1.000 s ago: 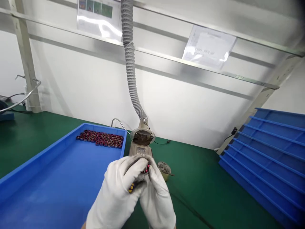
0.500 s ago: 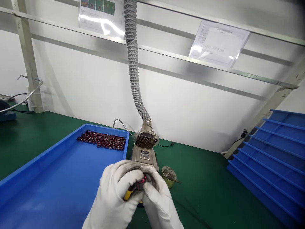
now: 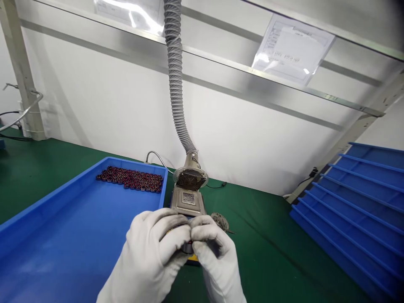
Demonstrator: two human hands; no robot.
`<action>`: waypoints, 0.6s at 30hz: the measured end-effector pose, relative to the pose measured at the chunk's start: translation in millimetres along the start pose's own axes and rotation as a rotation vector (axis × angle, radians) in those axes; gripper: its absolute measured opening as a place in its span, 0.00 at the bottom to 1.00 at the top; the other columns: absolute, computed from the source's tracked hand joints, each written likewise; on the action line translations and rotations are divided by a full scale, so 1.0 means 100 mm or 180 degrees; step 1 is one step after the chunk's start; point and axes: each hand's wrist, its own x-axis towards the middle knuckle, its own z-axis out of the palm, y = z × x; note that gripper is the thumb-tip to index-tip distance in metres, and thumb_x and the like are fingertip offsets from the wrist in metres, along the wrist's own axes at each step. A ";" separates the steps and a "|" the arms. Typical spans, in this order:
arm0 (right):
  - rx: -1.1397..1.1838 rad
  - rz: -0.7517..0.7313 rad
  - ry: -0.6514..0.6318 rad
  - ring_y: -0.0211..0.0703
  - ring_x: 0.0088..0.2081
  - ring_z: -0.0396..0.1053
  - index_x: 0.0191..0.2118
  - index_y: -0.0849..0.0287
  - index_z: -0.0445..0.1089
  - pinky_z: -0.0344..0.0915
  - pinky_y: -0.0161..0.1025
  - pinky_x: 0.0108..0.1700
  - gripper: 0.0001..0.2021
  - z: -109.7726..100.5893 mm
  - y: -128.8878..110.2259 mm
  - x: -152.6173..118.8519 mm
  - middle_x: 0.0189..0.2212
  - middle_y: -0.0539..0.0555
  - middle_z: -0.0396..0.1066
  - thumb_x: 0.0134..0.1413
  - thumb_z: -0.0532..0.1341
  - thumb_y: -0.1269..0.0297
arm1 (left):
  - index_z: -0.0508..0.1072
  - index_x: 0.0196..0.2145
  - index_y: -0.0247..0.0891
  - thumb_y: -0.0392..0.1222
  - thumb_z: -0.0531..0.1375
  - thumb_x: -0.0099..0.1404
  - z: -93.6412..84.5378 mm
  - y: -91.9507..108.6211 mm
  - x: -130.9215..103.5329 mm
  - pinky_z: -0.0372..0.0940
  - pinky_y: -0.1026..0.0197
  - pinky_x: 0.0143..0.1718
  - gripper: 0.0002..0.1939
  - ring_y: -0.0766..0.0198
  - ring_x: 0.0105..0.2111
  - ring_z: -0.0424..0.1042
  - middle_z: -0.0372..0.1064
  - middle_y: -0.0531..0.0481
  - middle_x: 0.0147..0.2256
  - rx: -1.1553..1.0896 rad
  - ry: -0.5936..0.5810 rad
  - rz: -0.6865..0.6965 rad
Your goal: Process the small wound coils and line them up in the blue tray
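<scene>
Both hands wear white gloves with grey-stained fingertips and meet at the lower middle of the head view. My left hand (image 3: 158,248) is closed, its thumb and fingers pinching a small dark round part (image 3: 187,248) with a bit of red showing at its top. From the other side, my right hand (image 3: 213,246) grips the same part between thumb and fingertips. Most of the part is hidden by the gloves. Just beyond the hands sits a metal box-like device (image 3: 188,203) with a patterned plate on top. Something yellow (image 3: 193,257) shows below the fingers.
A blue tray (image 3: 72,235) on the left holds several small dark-red round parts (image 3: 132,179) at its far end. A grey duct hose (image 3: 176,80) drops to a round hood (image 3: 190,176). A small cup (image 3: 221,219) stands right of the device; stacked blue trays (image 3: 353,210) are far right.
The view has shifted slightly, so the tray and device sit higher and further left. Both hands still hold the part, and the fingers now cover more of its red top.
</scene>
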 end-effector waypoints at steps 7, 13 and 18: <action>0.1299 0.0523 0.0782 0.37 0.34 0.65 0.26 0.56 0.70 0.64 0.35 0.42 0.06 0.04 -0.05 0.03 0.28 0.49 0.66 0.52 0.61 0.65 | 0.69 0.37 0.39 0.32 0.57 0.60 -0.05 0.02 0.08 0.58 0.57 0.41 0.07 0.62 0.41 0.69 0.74 0.53 0.38 0.0373 -0.0079 0.0127; 0.1075 0.0958 0.0781 0.40 0.33 0.69 0.33 0.57 0.72 0.67 0.36 0.38 0.15 0.14 -0.04 0.01 0.32 0.53 0.72 0.33 0.72 0.68 | 0.66 0.39 0.36 0.31 0.56 0.59 -0.05 0.01 0.05 0.57 0.56 0.40 0.09 0.61 0.41 0.68 0.73 0.50 0.37 0.0471 0.0151 0.0132; 0.1864 0.1520 0.0559 0.40 0.30 0.70 0.35 0.59 0.72 0.67 0.41 0.39 0.15 0.23 -0.02 0.00 0.28 0.52 0.71 0.36 0.71 0.63 | 0.64 0.49 0.44 0.37 0.58 0.62 -0.01 -0.03 -0.04 0.60 0.58 0.45 0.17 0.63 0.45 0.67 0.70 0.51 0.44 -0.0167 -0.0339 -0.0355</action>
